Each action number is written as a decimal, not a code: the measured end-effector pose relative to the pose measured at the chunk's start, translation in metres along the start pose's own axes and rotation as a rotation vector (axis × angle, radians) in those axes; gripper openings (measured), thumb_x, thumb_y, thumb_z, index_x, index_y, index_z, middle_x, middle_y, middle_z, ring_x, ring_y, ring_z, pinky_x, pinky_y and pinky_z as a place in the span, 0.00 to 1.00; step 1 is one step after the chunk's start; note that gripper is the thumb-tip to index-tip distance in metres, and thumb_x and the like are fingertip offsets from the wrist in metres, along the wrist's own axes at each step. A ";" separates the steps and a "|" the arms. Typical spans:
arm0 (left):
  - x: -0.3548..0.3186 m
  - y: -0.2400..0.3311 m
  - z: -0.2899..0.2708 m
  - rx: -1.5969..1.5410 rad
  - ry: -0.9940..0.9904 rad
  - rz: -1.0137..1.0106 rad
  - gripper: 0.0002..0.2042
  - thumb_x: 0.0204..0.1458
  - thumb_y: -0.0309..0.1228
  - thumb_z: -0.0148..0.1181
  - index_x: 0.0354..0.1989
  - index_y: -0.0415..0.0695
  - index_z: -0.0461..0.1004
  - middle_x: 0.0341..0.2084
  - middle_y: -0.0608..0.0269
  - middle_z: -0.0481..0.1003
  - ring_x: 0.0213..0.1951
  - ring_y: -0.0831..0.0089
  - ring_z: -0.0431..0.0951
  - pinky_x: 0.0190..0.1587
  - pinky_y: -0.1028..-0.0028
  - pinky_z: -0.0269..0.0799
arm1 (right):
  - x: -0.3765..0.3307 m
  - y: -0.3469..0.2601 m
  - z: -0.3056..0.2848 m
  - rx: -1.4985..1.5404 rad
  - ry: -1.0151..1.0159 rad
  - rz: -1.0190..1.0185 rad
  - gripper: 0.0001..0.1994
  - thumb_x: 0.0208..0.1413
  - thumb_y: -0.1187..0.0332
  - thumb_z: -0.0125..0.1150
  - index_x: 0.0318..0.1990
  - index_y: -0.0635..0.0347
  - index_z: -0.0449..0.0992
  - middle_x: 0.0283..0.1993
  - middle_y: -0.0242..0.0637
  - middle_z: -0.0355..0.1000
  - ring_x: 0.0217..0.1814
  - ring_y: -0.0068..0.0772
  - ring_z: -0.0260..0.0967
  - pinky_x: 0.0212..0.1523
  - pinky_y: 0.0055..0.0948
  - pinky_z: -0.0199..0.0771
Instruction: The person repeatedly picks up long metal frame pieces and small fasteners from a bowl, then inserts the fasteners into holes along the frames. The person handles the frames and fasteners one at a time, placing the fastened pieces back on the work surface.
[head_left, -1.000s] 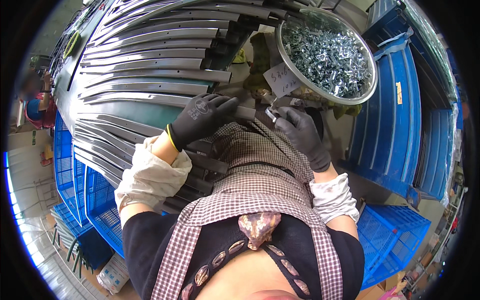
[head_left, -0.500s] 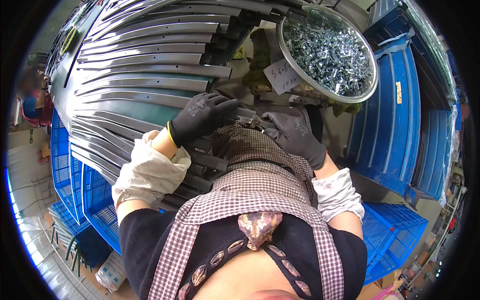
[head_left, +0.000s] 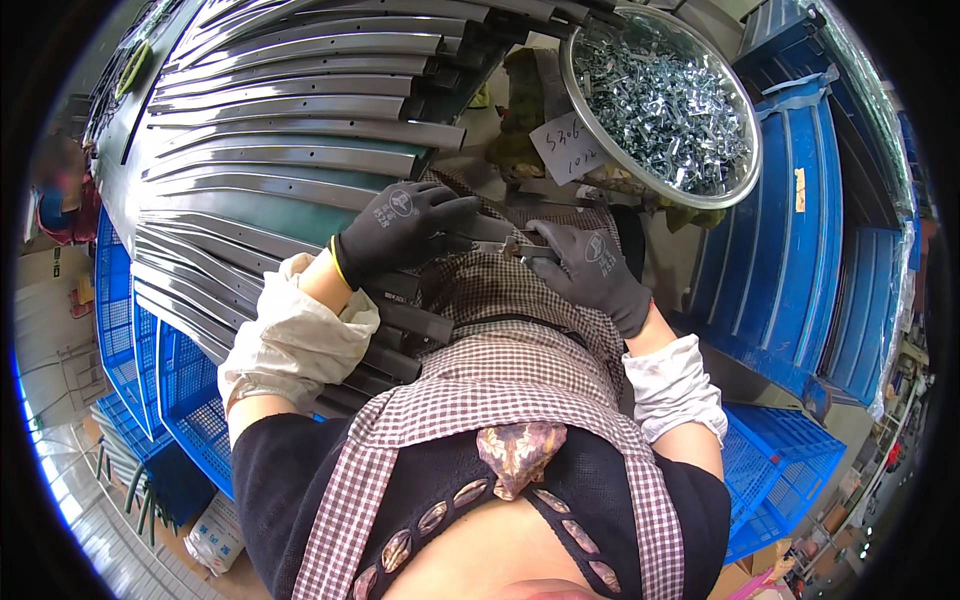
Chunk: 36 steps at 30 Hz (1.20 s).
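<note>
the left hand (head_left: 400, 228), in a dark work glove, is lying over the near end of a long grey metal strip (head_left: 470, 228) that is resting across the lap, its fingers curling down around the strip and pinning it. the right hand (head_left: 590, 268), gloved the same way, is closing its fingertips on something small and bright at the strip's end (head_left: 522, 246), probably one of the little metal clips, though the piece is too small to tell for sure. the strip is sitting just in front of the checked apron (head_left: 500, 360), touching both gloves, with the big fan of stacked strips (head_left: 290, 120) spreading away to the left. a round metal bowl (head_left: 745, 170) heaped with shiny clips is standing just beyond the right hand, a handwritten paper slip (head_left: 565, 145) leaning against its rim, and blue plastic crates (head_left: 800, 250) are lining the right side. to do this step well, it seems the left hand should be keeping the strip flat and unmoving while the right is lining the small piece squarely with the strip's end before pressing, since a tilted start would likely jam or slip off the gloved fingertips.
</note>
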<state>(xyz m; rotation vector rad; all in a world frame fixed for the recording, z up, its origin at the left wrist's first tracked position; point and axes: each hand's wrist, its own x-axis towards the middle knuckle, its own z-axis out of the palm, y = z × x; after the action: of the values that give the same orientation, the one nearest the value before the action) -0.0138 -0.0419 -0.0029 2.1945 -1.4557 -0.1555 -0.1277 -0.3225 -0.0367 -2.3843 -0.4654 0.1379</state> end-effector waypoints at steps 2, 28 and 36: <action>-0.001 0.000 0.001 -0.029 0.000 0.014 0.24 0.47 0.35 0.70 0.55 0.45 0.75 0.37 0.56 0.80 0.37 0.54 0.80 0.39 0.59 0.75 | 0.004 -0.002 0.003 0.016 0.014 -0.009 0.26 0.58 0.56 0.64 0.60 0.61 0.72 0.43 0.52 0.78 0.41 0.54 0.79 0.41 0.44 0.79; 0.002 -0.005 0.000 0.105 -0.066 0.031 0.21 0.52 0.39 0.67 0.53 0.45 0.73 0.30 0.57 0.77 0.32 0.57 0.79 0.34 0.61 0.74 | -0.022 -0.007 -0.003 -0.072 0.179 0.052 0.09 0.62 0.64 0.59 0.33 0.59 0.74 0.27 0.44 0.72 0.28 0.50 0.73 0.27 0.43 0.70; 0.000 -0.010 0.001 0.114 -0.132 -0.018 0.20 0.52 0.41 0.67 0.52 0.49 0.75 0.31 0.57 0.78 0.31 0.55 0.79 0.32 0.60 0.74 | -0.005 -0.024 -0.004 -0.254 0.197 -0.045 0.06 0.59 0.65 0.61 0.33 0.56 0.74 0.26 0.40 0.73 0.26 0.48 0.74 0.27 0.43 0.74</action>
<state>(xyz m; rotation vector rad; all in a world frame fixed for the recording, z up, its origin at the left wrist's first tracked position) -0.0052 -0.0393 -0.0080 2.3275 -1.5507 -0.2332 -0.1387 -0.3098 -0.0178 -2.5992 -0.4653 -0.1855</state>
